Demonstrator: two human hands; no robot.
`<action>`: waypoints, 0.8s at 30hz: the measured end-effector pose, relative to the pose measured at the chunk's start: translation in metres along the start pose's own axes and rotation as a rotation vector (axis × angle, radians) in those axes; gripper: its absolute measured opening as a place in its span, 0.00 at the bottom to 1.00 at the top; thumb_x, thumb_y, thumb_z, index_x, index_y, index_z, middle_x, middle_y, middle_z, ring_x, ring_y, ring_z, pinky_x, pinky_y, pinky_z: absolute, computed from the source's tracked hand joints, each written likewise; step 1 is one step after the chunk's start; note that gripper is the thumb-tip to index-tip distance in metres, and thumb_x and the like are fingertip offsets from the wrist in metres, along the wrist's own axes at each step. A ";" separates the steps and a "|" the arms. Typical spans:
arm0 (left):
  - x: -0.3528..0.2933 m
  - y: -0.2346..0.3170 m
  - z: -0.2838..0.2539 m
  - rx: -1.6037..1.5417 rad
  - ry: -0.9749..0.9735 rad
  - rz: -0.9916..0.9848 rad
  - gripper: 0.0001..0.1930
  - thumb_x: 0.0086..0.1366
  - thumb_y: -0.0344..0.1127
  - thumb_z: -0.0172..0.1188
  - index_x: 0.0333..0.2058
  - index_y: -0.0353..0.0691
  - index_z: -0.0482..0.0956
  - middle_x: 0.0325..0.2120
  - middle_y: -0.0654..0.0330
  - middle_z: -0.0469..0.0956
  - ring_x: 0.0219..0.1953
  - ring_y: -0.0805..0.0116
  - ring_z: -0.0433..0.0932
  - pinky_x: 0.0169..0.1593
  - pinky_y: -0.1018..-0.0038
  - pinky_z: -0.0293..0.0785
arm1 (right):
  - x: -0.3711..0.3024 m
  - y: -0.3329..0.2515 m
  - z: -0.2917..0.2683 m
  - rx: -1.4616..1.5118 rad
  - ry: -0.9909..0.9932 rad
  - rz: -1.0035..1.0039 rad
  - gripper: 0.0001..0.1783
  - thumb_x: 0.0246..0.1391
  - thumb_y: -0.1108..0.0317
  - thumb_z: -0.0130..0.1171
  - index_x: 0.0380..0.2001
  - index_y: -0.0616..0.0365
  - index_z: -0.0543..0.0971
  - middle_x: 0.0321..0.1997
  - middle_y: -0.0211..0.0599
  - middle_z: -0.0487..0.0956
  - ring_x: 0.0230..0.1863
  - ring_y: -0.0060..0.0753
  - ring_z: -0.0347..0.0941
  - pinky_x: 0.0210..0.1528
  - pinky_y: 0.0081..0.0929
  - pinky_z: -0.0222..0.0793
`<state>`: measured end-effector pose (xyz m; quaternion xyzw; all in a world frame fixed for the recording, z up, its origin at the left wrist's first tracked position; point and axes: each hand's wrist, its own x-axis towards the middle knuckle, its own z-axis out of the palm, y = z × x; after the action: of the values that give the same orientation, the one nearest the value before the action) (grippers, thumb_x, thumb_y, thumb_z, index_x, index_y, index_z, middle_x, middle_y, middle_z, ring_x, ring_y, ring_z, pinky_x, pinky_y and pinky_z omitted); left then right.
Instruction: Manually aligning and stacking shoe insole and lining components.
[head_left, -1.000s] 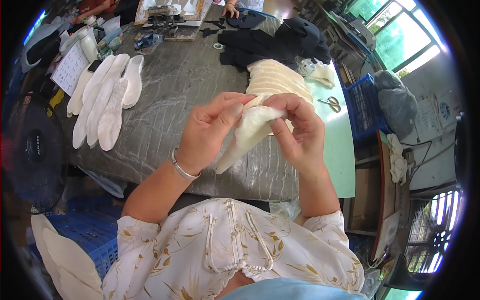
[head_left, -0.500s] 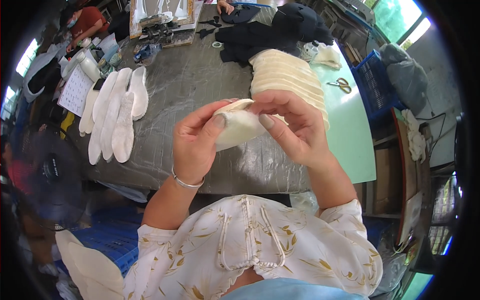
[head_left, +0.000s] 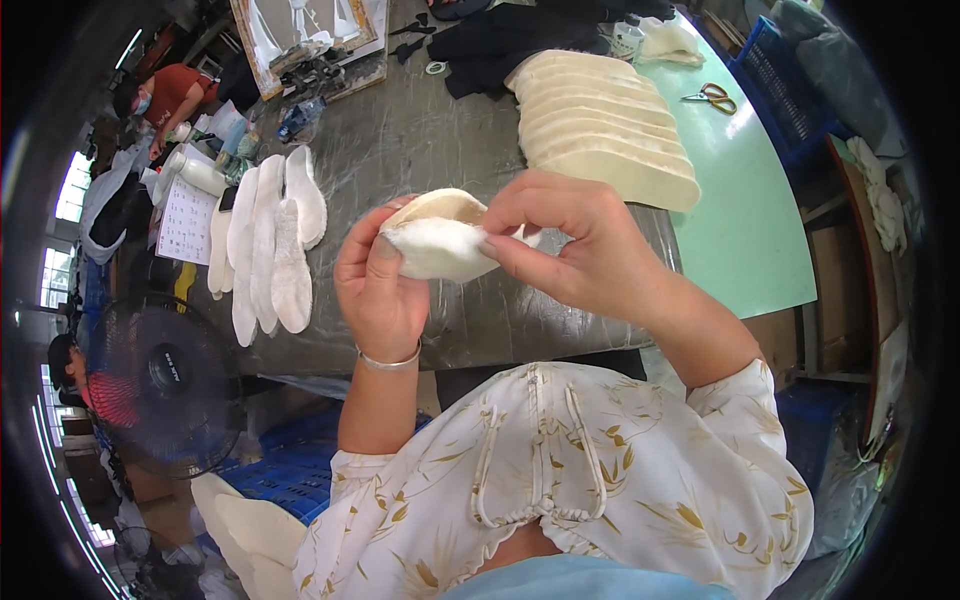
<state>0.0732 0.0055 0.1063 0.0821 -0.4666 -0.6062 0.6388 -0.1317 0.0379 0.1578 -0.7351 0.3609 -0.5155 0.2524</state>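
Observation:
In front of my chest I hold a cream, fleecy insole (head_left: 445, 250), bent so that its smooth tan face and its fluffy white face both show. My left hand (head_left: 385, 275) grips one end, with the thumb on the white pile. My right hand (head_left: 560, 235) pinches the other edge between thumb and index finger. A wisp of white fluff pokes out beyond those fingers. Past my right hand lies an overlapping row of cream insoles (head_left: 610, 130). Several white fleece insoles (head_left: 268, 240) lie side by side on the table at the left.
Scissors (head_left: 711, 97) rest on the pale green board (head_left: 745, 230) at the right. A fan (head_left: 165, 375) stands at the left, above a blue crate (head_left: 280, 475). Black fabric (head_left: 500, 45) and a framed board (head_left: 310, 40) are at the back. A person in red (head_left: 178, 98) sits far left.
The view has shifted, so the table things appear moved. The insole has been tilted and now gapes wider between its faces. My right fingers have closed into a pinch at its edge.

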 end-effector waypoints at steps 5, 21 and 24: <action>-0.005 -0.007 -0.009 -0.051 0.014 -0.055 0.16 0.67 0.28 0.54 0.53 0.33 0.70 0.51 0.52 0.75 0.54 0.58 0.75 0.61 0.57 0.70 | 0.004 0.006 0.013 -0.172 0.210 -0.284 0.07 0.45 0.78 0.64 0.29 0.62 0.76 0.42 0.41 0.77 0.34 0.37 0.76 0.34 0.29 0.75; -0.003 -0.014 0.009 -0.102 -0.063 -0.123 0.14 0.69 0.36 0.53 0.50 0.38 0.68 0.53 0.46 0.71 0.54 0.57 0.73 0.58 0.60 0.70 | -0.004 0.013 0.021 -0.236 0.282 -0.272 0.10 0.39 0.79 0.65 0.23 0.58 0.72 0.33 0.36 0.78 0.30 0.37 0.74 0.29 0.29 0.72; -0.007 -0.017 0.015 0.017 -0.058 -0.120 0.23 0.66 0.44 0.58 0.53 0.37 0.67 0.51 0.47 0.73 0.53 0.59 0.74 0.57 0.61 0.71 | -0.004 0.011 0.024 -0.211 0.292 -0.242 0.10 0.40 0.79 0.65 0.23 0.58 0.72 0.32 0.37 0.78 0.31 0.38 0.75 0.30 0.30 0.72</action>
<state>0.0525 0.0144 0.0998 0.0977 -0.4846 -0.6414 0.5868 -0.1128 0.0343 0.1389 -0.7127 0.3549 -0.6025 0.0555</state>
